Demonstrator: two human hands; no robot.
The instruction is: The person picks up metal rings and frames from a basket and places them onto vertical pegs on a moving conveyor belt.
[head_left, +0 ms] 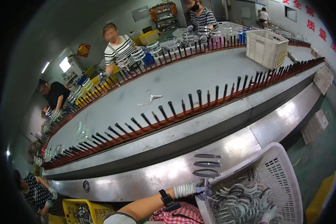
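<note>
My left hand (196, 189), in a striped glove with grey fingertips, is at the left rim of a white plastic basket (287, 164). Its fingers are curled together, and whatever they hold is too small to make out. Inside the basket lies a jumbled heap of shiny curved bands (242, 198), some clear or pale, others dark. My right hand (268, 214), also gloved, reaches into the heap's near right side, its fingers largely hidden. Three dark, slightly curved strips (207, 164) lie one behind another on the metal ledge beyond my left hand.
Upright dark-tipped spindles (190, 100) line the rim of a long grey table (168, 80). A white crate (267, 48) and a silver forked piece (152, 98) are on it. Several co-workers stand around it. A yellow basket (69, 205) sits left; a dark ring (86, 186) lies on the ledge.
</note>
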